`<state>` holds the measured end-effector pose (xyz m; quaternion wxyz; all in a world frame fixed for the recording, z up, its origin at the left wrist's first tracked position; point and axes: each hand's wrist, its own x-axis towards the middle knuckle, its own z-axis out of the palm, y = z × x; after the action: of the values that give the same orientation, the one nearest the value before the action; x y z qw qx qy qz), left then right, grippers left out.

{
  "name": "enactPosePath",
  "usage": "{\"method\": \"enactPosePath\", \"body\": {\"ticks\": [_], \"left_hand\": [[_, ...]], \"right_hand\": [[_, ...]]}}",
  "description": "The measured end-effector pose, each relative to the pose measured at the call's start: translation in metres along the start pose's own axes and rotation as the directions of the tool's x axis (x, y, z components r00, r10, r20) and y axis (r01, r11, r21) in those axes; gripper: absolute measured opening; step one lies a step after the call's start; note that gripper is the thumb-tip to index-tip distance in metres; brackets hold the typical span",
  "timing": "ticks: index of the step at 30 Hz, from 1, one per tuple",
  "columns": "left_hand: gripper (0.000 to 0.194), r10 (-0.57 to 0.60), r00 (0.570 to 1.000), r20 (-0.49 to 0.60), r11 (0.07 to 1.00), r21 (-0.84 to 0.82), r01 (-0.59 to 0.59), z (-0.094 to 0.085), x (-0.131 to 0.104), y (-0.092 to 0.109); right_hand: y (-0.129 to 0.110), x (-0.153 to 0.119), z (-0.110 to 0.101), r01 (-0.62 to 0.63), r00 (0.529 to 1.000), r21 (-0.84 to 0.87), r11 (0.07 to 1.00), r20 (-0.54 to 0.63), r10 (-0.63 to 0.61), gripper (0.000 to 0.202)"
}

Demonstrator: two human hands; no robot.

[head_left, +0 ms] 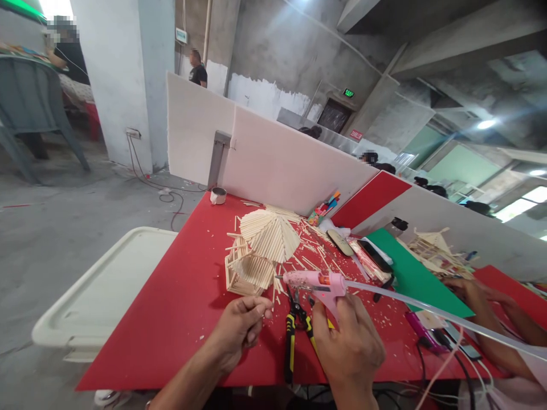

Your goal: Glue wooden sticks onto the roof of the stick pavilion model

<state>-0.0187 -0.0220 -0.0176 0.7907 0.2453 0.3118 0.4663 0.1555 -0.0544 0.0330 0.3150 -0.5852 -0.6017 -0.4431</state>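
Observation:
In my right hand (352, 341) is a pink hot glue gun (314, 280), its fingers wrapped round the handle and its nozzle pointing left. A long clear glue stick (410, 299) runs out of its back toward the right. My left hand (243, 324) is closed in a pinch near the nozzle; what it pinches, if anything, is too small to make out. Just beyond it stands a small model of pale wooden sticks (239, 270), with a cone-shaped stick roof (271, 233) on it. Pliers with yellow and black handles (290, 344) lie between my hands.
Loose sticks (314, 247) and scraps litter the red table (179, 319). A tape roll (217, 196), a cup of markers (318, 213) and a green board (410, 267) stand or lie farther back. At right, another person's arms (482, 302) reach toward another stick model (440, 250).

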Motion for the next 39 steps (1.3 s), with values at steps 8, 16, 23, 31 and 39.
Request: {"method": "enactPosePath", "body": {"ticks": [8, 16, 23, 31, 39], "left_hand": [[0.032, -0.080, 0.996, -0.047, 0.966, -0.252, 0.065, 0.015, 0.004, 0.008], [0.032, -0.062, 0.993, -0.096, 0.955, -0.296, 0.031, 0.025, 0.011, 0.006], [0.026, -0.054, 0.995, -0.084, 0.954, -0.300, 0.026, 0.027, 0.012, 0.006], [0.028, -0.062, 0.994, -0.094, 0.957, -0.287, 0.033, 0.027, 0.013, 0.006], [0.026, -0.067, 0.993, -0.096, 0.955, -0.294, 0.037, 0.023, 0.010, 0.007]], "right_hand": [[-0.006, 0.004, -0.004, 0.042, 0.998, 0.006, 0.999, 0.035, -0.042, 0.016], [-0.004, 0.006, -0.006, 0.089, 0.994, 0.043, 0.995, 0.066, -0.092, 0.015], [-0.005, 0.006, -0.003, 0.082, 0.994, 0.052, 0.995, 0.062, -0.085, 0.017], [-0.008, 0.007, -0.004, 0.075, 0.995, 0.032, 0.997, 0.070, -0.077, 0.021], [-0.009, 0.009, -0.008, 0.054, 0.997, 0.001, 0.999, 0.059, -0.054, 0.014]]}}
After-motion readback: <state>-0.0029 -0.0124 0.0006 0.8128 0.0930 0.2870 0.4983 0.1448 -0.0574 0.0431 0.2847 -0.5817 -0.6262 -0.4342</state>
